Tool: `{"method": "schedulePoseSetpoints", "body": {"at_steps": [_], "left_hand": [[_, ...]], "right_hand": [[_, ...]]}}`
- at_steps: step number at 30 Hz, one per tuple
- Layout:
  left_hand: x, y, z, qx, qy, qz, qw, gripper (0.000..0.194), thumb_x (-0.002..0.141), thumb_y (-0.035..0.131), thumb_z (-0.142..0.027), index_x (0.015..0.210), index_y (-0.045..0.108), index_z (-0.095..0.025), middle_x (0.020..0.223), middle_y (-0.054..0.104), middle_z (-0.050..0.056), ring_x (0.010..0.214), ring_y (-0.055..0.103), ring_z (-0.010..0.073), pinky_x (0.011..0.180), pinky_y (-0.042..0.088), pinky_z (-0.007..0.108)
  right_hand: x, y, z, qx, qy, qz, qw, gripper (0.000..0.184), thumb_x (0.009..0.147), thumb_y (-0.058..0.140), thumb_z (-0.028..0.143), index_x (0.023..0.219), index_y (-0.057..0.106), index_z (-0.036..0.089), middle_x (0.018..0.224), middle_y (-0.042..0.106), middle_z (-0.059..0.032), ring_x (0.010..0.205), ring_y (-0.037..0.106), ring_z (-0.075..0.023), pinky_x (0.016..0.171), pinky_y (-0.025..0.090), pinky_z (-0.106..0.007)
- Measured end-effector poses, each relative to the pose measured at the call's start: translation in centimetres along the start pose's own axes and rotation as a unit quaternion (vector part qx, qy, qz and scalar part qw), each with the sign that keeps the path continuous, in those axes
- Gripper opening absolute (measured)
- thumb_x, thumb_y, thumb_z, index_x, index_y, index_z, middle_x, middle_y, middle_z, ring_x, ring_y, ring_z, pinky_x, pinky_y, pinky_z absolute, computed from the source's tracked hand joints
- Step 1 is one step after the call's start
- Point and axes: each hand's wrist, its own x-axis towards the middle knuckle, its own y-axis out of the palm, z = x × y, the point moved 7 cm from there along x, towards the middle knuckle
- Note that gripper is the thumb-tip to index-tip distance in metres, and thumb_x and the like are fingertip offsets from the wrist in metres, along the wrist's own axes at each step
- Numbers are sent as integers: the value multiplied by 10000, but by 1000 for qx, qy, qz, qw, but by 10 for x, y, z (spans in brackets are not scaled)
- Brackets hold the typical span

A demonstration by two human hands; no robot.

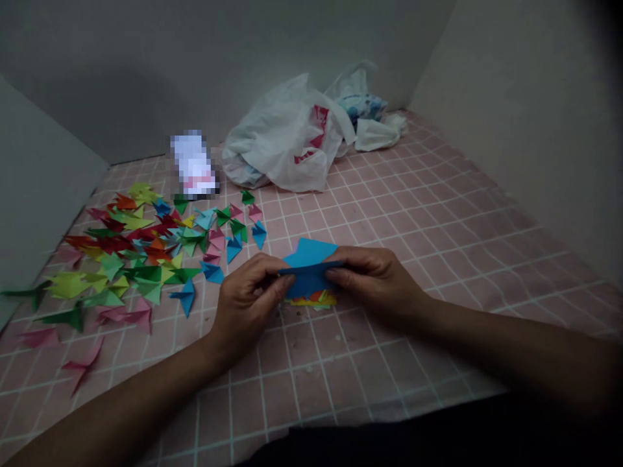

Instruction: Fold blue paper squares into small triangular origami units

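Between my two hands is a blue sheet of origami paper [307, 280], bent along a crease that faces me. My left hand [250, 295] pinches its left end between thumb and fingers. At the right end, my right hand [377, 282] grips it the same way. Behind it shows another flat blue piece of paper [311, 248]; whether the two are joined, I cannot tell. Orange, yellow and pale paper [316, 299] peeks out just below the held sheet, mostly hidden by it.
Several folded paper birds [146, 246] in many colours spread over the left of the pink checked cloth [438, 214]. A lit phone [193, 163] leans at the back. White plastic bags [287, 136] lie against the back wall, with a crumpled white piece [379, 133] beside them.
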Motion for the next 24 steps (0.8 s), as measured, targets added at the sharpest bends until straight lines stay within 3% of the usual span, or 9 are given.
{"method": "schedulePoseSetpoints", "body": {"at_steps": [2, 4, 8, 13, 17, 24], "left_hand": [[-2, -4, -16, 76, 104, -19, 992, 128, 855, 718, -106, 881, 769, -221, 764, 705, 0, 708, 641, 127, 660, 516, 232], [-6, -5, -23, 113, 141, -18, 983, 223, 858, 707, -67, 976, 787, -238, 754, 729, -7, 654, 649, 116, 622, 518, 218], [-11, 2, -14, 71, 85, 25, 994, 414, 897, 607, -21, 1182, 767, -276, 892, 804, -3, 627, 696, 111, 607, 563, 212], [-10, 4, -4, 8, 49, 28, 998, 371, 919, 619, -68, 1164, 783, -293, 996, 794, 22, 776, 732, 134, 690, 599, 237], [-7, 0, -7, 20, 71, 15, 997, 336, 883, 672, -58, 1095, 802, -283, 1031, 790, 34, 921, 736, 155, 808, 598, 257], [-4, 1, -8, 24, 48, 12, 998, 130, 881, 714, -107, 813, 763, -206, 779, 724, 10, 732, 675, 128, 655, 532, 223]], "right_hand": [[-4, -4, 14, -89, -92, -29, 991, 150, 869, 695, 137, 906, 810, 226, 841, 774, -8, 757, 722, -149, 711, 584, -261], [-10, -4, 20, -134, -137, -41, 981, 258, 876, 675, 89, 1015, 821, 250, 896, 812, -7, 778, 756, -154, 718, 597, -256], [-15, -2, 24, -159, -174, -32, 971, 362, 903, 611, 51, 1142, 802, 244, 978, 831, -23, 806, 789, -163, 715, 618, -256], [-11, -4, 27, -150, -208, -36, 966, 323, 911, 642, 85, 1136, 802, 253, 1032, 823, -32, 936, 781, -184, 851, 622, -308], [-7, -1, 23, -101, -183, 2, 978, 257, 917, 682, 123, 1083, 812, 269, 943, 811, -15, 851, 760, -168, 777, 608, -292], [-3, 3, 10, 9, -97, 5, 995, 87, 892, 740, 182, 894, 799, 246, 864, 740, -11, 820, 694, -157, 764, 548, -294]]}}
